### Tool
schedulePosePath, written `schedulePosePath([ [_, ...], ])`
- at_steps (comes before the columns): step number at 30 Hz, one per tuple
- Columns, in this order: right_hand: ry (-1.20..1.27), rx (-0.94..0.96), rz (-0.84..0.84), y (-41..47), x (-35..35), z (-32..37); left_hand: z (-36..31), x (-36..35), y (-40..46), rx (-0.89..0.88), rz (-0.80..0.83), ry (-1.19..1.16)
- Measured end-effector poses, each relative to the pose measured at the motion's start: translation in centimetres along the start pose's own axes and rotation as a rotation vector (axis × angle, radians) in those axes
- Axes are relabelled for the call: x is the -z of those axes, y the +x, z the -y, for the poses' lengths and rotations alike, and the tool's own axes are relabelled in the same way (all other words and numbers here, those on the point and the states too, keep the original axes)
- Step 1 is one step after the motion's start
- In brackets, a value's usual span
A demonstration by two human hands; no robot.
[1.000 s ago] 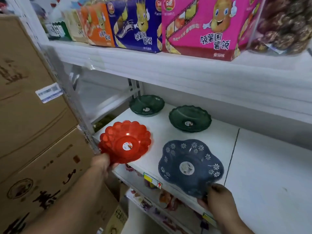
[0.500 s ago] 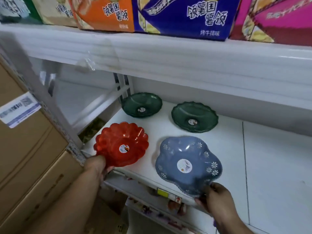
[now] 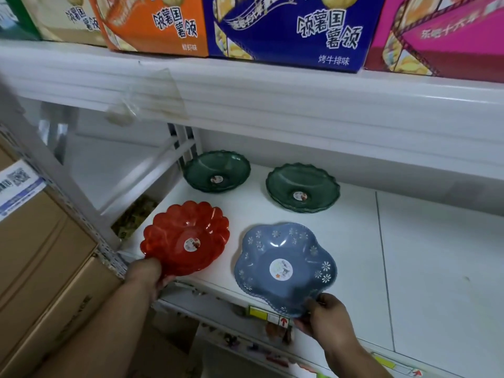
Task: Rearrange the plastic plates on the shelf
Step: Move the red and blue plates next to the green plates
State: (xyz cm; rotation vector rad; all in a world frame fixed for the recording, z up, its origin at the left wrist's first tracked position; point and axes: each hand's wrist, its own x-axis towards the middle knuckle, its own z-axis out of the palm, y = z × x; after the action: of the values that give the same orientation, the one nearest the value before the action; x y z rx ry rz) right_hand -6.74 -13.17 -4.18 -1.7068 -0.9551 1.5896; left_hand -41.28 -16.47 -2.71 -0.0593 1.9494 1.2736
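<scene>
Several plastic plates lie on the white shelf point(image 3: 425, 257). A red scalloped plate point(image 3: 174, 233) sits at the front left, and my left hand point(image 3: 148, 275) grips its near rim. To its right is a blue flower-shaped plate point(image 3: 272, 249) with white daisy marks; my right hand point(image 3: 324, 313) pinches its front edge at the shelf lip. At the back stand a dark green plate point(image 3: 218, 166) on the left and another dark green plate point(image 3: 302, 184) to its right, which looks like a stack of two or three. Each plate carries a round sticker in its middle.
The upper shelf point(image 3: 272, 94) overhangs close above, loaded with snack boxes point(image 3: 289, 31). Cardboard cartons point(image 3: 41, 255) and a perforated metal upright point(image 3: 68, 192) stand at the left. The right half of the shelf holds nothing. Price tags point(image 3: 268, 316) line the shelf edge, with packets below.
My head has moved closer to the shelf, so the plates look bigger. Both hands keep their hold on the red and blue plates, which stay in nearly the same spots.
</scene>
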Motion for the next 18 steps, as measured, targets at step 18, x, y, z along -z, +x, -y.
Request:
schedulePosePath([
  [18, -0.174, 0.245, -0.109, 0.2, 5.9, 6.0, -4.0, -2.8, -11.9, -0.502, -0.098, 0.214],
])
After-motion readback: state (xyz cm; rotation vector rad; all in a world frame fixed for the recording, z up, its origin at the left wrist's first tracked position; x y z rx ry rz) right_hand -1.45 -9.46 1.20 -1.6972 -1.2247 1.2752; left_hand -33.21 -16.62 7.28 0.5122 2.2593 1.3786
